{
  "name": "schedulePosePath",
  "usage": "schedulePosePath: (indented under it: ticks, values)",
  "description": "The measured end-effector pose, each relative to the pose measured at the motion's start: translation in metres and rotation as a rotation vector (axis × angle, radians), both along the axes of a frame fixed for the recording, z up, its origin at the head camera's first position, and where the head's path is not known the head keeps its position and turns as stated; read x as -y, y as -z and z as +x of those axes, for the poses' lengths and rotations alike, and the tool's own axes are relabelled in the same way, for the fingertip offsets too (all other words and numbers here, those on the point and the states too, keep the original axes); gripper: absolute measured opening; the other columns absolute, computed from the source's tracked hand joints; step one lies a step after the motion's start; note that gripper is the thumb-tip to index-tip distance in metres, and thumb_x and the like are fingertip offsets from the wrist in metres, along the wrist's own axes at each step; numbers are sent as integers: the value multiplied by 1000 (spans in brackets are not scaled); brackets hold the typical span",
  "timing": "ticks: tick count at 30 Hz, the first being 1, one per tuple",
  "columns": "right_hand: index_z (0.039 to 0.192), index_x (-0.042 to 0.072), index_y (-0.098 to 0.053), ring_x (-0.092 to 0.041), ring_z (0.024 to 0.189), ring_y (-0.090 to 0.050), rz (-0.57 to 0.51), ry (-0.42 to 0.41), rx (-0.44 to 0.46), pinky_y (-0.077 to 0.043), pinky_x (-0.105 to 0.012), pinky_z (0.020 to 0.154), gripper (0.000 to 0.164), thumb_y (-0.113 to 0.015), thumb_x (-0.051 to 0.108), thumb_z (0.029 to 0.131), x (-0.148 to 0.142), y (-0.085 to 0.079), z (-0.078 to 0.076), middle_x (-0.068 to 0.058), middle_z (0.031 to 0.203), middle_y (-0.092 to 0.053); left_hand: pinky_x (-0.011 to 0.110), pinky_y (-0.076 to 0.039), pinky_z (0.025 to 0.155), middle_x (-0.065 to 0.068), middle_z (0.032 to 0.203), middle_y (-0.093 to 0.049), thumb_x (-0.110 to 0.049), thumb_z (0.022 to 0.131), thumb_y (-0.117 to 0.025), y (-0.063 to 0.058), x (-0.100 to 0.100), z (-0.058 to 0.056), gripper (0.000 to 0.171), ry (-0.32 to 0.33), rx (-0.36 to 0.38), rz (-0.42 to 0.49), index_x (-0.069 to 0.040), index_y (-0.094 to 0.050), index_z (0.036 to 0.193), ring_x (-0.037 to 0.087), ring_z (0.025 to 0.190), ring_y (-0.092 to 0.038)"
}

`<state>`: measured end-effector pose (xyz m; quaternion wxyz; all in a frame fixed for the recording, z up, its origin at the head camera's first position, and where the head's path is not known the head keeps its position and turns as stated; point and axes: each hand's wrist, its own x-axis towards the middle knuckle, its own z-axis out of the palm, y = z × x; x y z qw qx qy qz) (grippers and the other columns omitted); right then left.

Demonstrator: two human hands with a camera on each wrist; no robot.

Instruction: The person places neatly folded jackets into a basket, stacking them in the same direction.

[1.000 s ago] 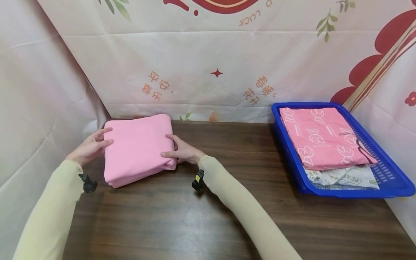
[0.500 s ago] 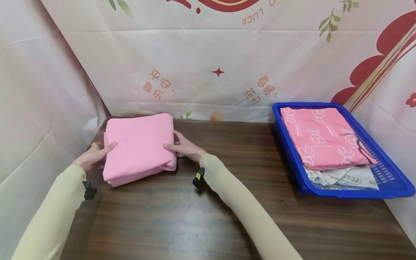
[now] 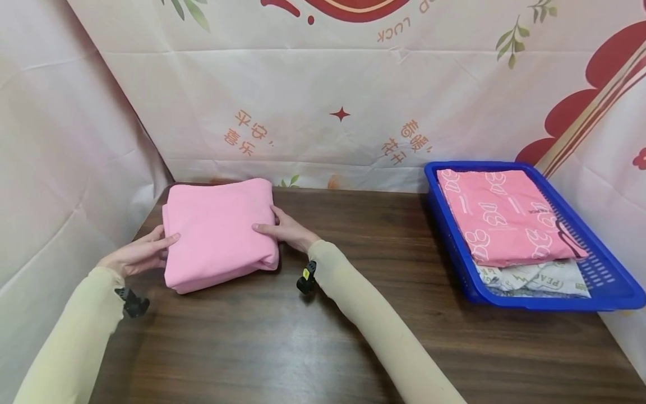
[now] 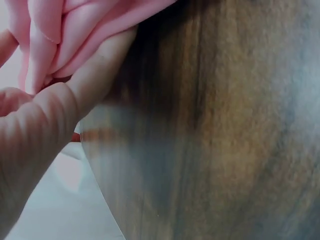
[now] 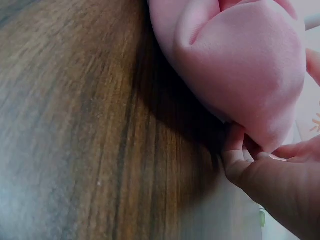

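Note:
A thick, plain pink folded cloth (image 3: 222,230) lies near the back left of the wooden table; whether it is a garment or a blanket I cannot tell. My left hand (image 3: 138,253) grips its left edge, thumb on top and fingers at the side. In the left wrist view, layered folds of the pink cloth (image 4: 95,30) hang beside the thumb and fingers. Across from it, my right hand (image 3: 294,230) holds the right edge, its thumb over the top. The right wrist view has fingertips (image 5: 234,142) tucked under the cloth's rounded lower edge.
A blue plastic basket (image 3: 618,280) stands at the right of the dark wooden table (image 3: 353,247). Inside lie a folded pink printed cloth (image 3: 510,219) and pale printed fabric (image 3: 555,278) beneath it. Printed curtains (image 3: 303,84) hang behind and at both sides.
My left hand has slid from the cloth's upper left corner down its left edge. The right hand's fingers have moved from the top to the side. The cloth has barely shifted.

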<state>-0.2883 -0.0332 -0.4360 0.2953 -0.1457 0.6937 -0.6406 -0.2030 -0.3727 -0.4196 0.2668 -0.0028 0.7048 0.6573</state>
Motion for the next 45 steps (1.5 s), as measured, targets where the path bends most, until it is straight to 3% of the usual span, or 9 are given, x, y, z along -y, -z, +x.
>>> schedulePosePath:
  ticks: [4, 10, 17, 23, 27, 34, 39, 45]
  values:
    - [156, 13, -4, -22, 123, -45, -38, 24, 29, -39, -32, 100, 98, -72, 21, 86, -4, 1, 1, -19, 149, -28, 46, -50, 84, 9, 119, -48, -18, 105, -40, -3, -6, 0, 76, 7, -34, 64, -6, 22, 146, 17, 102, -60]
    - [155, 13, -12, -20, 119, -49, -105, 50, 78, -41, -34, 98, 96, -76, 22, 83, -14, 2, 0, -12, 143, -38, 42, -52, 78, 4, 106, -59, -7, 104, -39, -2, -18, -2, 61, 14, -79, 159, -1, 9, 140, 19, 93, -64]
    - [154, 17, -15, -24, 120, -48, -123, -1, 102, -41, -39, 99, 87, -70, 24, 87, -31, 2, -4, -9, 142, -37, 42, -53, 79, 3, 109, -57, -8, 103, -41, -6, -36, -9, 67, 29, -121, 136, 1, 11, 145, 18, 96, -64]
    - [148, 12, -24, -25, 120, -48, -196, 12, 79, -40, -39, 99, 75, -67, 20, 88, -45, -1, -5, -11, 139, -40, 41, -54, 75, 3, 104, -62, -7, 103, -40, -11, -55, -18, 56, 15, -149, 151, 6, 0, 142, 18, 90, -66]
    - [146, 10, -25, -26, 117, -50, -234, 45, 74, -41, -39, 99, 71, -66, 17, 88, -55, -5, -5, -13, 137, -41, 40, -54, 76, 5, 106, -57, -9, 103, -39, -13, -67, -22, 50, 2, -170, 127, 5, -7, 139, 15, 91, -64]
    - [147, 9, -23, -26, 116, -50, -192, 79, 83, -40, -40, 100, 74, -68, 20, 88, -80, -9, -7, -13, 136, -41, 37, -52, 80, 20, 129, -31, -14, 105, -38, -20, -94, -29, 56, 19, -171, 49, 0, -1, 144, 12, 96, -60]
    - [151, 13, -17, -27, 124, -43, -141, 105, 57, -34, -42, 105, 85, -70, 24, 86, -97, -12, -8, -12, 142, -35, 36, -52, 80, 20, 130, -29, -13, 104, -38, -24, -110, -35, 55, 39, -176, 55, 0, -2, 144, 13, 95, -61]
    - [155, 25, -5, -23, 135, -28, -60, 166, 4, -25, -43, 110, 101, -75, 31, 82, -117, -17, -6, -7, 155, -15, 36, -52, 81, 20, 131, -31, -15, 103, -42, -25, -128, -42, 57, 43, -177, 52, -1, -4, 144, 14, 96, -60]
